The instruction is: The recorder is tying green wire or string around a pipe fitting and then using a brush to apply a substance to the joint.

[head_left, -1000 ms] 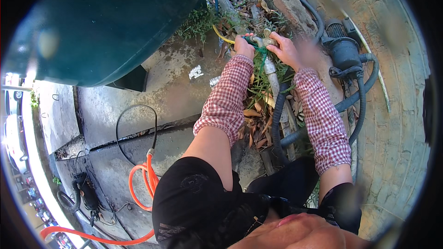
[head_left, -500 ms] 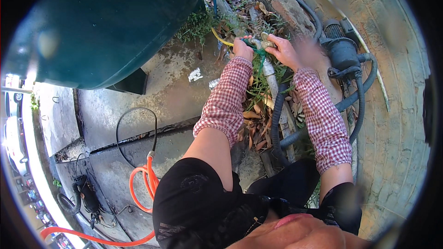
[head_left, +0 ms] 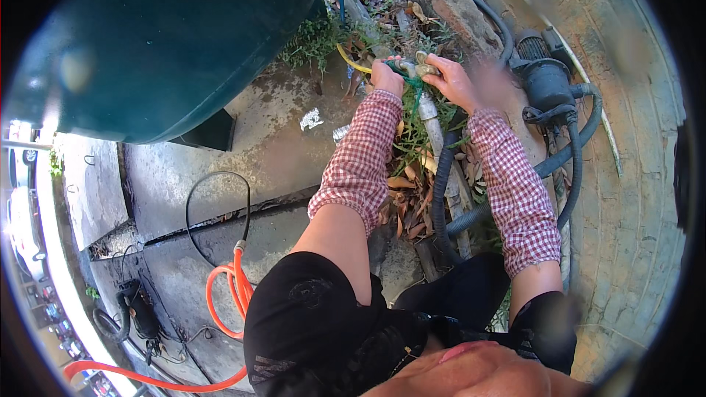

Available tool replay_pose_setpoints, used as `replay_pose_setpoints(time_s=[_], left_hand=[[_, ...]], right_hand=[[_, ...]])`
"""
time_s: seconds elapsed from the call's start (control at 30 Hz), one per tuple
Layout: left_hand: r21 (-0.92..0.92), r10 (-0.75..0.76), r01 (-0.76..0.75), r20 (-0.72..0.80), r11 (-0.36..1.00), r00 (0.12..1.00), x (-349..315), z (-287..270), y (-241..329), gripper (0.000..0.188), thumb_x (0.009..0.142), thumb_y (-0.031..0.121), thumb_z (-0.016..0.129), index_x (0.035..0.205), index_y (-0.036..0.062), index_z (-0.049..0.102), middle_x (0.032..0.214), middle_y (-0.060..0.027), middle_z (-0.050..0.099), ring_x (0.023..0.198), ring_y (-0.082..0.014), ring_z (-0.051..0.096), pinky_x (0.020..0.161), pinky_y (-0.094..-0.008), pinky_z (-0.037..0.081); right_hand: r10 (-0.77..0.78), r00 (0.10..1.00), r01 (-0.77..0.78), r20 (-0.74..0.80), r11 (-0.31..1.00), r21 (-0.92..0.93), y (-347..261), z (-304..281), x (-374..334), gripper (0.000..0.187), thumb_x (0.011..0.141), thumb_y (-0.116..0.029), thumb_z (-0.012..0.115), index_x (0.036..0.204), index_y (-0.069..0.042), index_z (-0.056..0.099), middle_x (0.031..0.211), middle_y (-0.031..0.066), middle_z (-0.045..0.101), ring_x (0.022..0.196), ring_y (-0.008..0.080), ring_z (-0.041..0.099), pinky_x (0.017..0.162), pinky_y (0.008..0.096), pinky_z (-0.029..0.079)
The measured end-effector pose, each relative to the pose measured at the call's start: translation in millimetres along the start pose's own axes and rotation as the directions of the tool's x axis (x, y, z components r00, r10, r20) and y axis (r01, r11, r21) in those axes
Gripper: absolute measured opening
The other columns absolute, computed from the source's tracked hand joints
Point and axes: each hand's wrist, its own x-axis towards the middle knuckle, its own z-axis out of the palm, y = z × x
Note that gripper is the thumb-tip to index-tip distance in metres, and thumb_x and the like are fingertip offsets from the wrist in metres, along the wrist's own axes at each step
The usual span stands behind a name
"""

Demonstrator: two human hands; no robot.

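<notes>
A metal tap [head_left: 424,70] stands at the top of a pale upright pipe [head_left: 432,123], with green cord [head_left: 416,85] tied around it. My left hand [head_left: 387,78] is closed at the tap's left side, where a yellow hose [head_left: 353,61] runs into its grip. The join between hose and spout is hidden by my fingers. From the right, my right hand [head_left: 451,82] pinches the tap, thumb and fingers at its handle. Both forearms wear red-and-white checked sleeves.
A large dark green tank [head_left: 162,37] fills the upper left. To the right are a motor pump [head_left: 544,81] and thick grey hoses [head_left: 441,195] beside a brick wall [head_left: 625,250]. Weeds and dry leaves [head_left: 403,184] surround the pipe. An orange hose [head_left: 234,279] lies on concrete slabs.
</notes>
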Motion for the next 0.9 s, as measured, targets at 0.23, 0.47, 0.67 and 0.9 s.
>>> replay_pose_setpoints(time_s=[0.23, 0.47, 0.67, 0.9], left_hand=[[0.000, 0.009, -0.009, 0.053, 1.000, 0.999, 9, -5, -1, 0.015, 0.087, 0.017, 0.040, 0.080, 0.0044, 0.039, 0.070, -0.0090, 0.050, 0.063, -0.0246, 0.055, 0.062, -0.0376, 0.047], [0.014, -0.047, 0.046, 0.071, 0.999, 0.996, 6, -6, -1, 0.018, 0.091, 0.026, 0.038, 0.088, 0.0076, 0.037, 0.079, -0.0075, 0.052, 0.070, -0.0293, 0.056, 0.061, -0.0453, 0.048], [0.044, -0.004, 0.005, -0.011, 0.999, 1.000, 0, -5, -6, 0.015, 0.084, 0.016, 0.047, 0.075, 0.0044, 0.044, 0.074, -0.0088, 0.055, 0.060, -0.0225, 0.053, 0.056, -0.0391, 0.045], [0.059, 0.028, -0.026, -0.034, 0.998, 0.999, 4, -3, 4, 0.017, 0.083, 0.017, 0.048, 0.074, 0.0029, 0.047, 0.074, -0.0075, 0.056, 0.059, -0.0200, 0.051, 0.057, -0.0364, 0.043]], right_hand=[[0.086, 0.995, -0.083, -0.046, 0.994, 0.065, 3, 5, -1, 0.031, 0.073, -0.013, 0.066, 0.098, -0.001, 0.053, 0.085, 0.0144, 0.059, 0.074, 0.0266, 0.058, 0.066, 0.0329, 0.044], [0.396, 0.915, -0.349, -0.073, 0.871, 0.345, 0, 27, -9, 0.036, 0.075, -0.018, 0.069, 0.102, -0.002, 0.050, 0.087, 0.0042, 0.058, 0.078, 0.0106, 0.053, 0.070, 0.0265, 0.043], [0.429, 0.889, -0.339, -0.159, 0.851, 0.401, 4, 39, -8, 0.045, 0.067, -0.021, 0.074, 0.100, -0.001, 0.052, 0.091, 0.0089, 0.060, 0.082, 0.0176, 0.058, 0.072, 0.0303, 0.044], [0.456, 0.872, -0.399, -0.174, 0.872, 0.284, -4, 43, -1, 0.042, 0.063, -0.017, 0.075, 0.094, 0.000, 0.053, 0.085, 0.0129, 0.062, 0.079, 0.0221, 0.060, 0.070, 0.0321, 0.045]])
